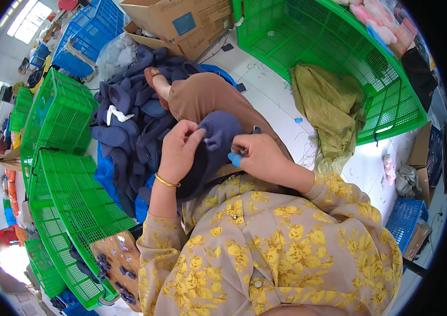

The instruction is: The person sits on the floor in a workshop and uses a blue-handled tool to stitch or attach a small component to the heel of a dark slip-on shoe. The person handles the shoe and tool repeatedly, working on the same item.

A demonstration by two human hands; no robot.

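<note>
My left hand (177, 152), with a gold bangle at the wrist, pinches a navy fabric piece (223, 129) over my lap. The piece looks like the slippers in the pile, and a small gathered bit of cloth stands up on it. At its right edge is my right hand (261, 157), its fingers closed round a small dark metal tool (241, 150), mostly hidden, perhaps thread snips. A blue cover wraps one of that hand's fingertips. Beyond my left hand lies a heap of navy slippers (123, 100), with a white strip (118, 114) on top.
Green plastic crates (84, 205) line the left side, and another large green crate (271, 39) stands at far right with an olive sack (323, 100) draped over its edge. Cardboard boxes (176, 26) stand behind the heap. A wooden board (113, 258) with small navy pieces is at lower left.
</note>
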